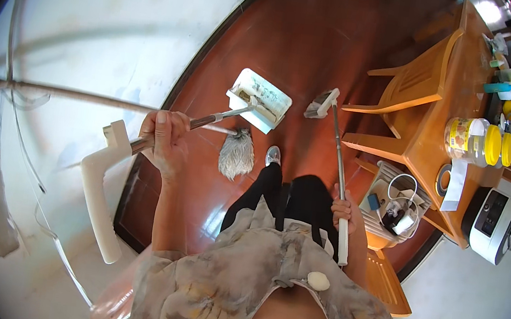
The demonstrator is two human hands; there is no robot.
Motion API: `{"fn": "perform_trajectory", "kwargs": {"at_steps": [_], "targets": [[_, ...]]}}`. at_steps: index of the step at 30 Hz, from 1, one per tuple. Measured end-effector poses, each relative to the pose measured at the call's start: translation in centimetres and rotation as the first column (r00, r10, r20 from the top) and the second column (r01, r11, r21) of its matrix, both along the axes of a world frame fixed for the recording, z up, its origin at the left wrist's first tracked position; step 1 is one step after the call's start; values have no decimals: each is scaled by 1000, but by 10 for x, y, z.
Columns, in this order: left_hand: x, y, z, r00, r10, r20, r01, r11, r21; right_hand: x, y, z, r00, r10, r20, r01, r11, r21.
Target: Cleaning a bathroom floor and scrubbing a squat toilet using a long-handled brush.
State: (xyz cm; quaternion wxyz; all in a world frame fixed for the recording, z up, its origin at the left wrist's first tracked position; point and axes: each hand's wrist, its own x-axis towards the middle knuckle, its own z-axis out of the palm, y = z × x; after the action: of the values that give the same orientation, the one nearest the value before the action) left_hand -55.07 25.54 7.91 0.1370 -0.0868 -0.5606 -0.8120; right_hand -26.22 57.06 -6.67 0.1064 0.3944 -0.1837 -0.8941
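Left hand clasps dustpan pole; right hand clasps broom pole.

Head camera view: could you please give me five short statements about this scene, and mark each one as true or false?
1. The left hand grips the handle of the dustpan. True.
2. The right hand is empty. False: it holds the pole of the broom.
3. The broom's head lies inside the dustpan. False: it is apart from the dustpan, to its right in the picture.
4. Jars with yellow lids stand on the table. True.
5. The mop head is bright red. False: it is greyish white.
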Motion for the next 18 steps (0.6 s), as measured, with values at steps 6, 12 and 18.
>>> {"fn": "perform_trajectory", "kwargs": {"at_steps": [6, 12, 18], "targets": [[-112, 49, -11, 994, 8, 105, -6, 1000, -21, -90, 34, 2, 995, -36, -92, 34, 999, -24], [-220, 116, -7, 994, -22, 110, 29, 997, -67, -184, 97, 9, 996, -86, -3, 86, 996, -16], [-317, 180, -43, 970, 97, 223, -79, 993, -89, -268, 174, -36, 990, -114, 84, 113, 993, 21]]}}
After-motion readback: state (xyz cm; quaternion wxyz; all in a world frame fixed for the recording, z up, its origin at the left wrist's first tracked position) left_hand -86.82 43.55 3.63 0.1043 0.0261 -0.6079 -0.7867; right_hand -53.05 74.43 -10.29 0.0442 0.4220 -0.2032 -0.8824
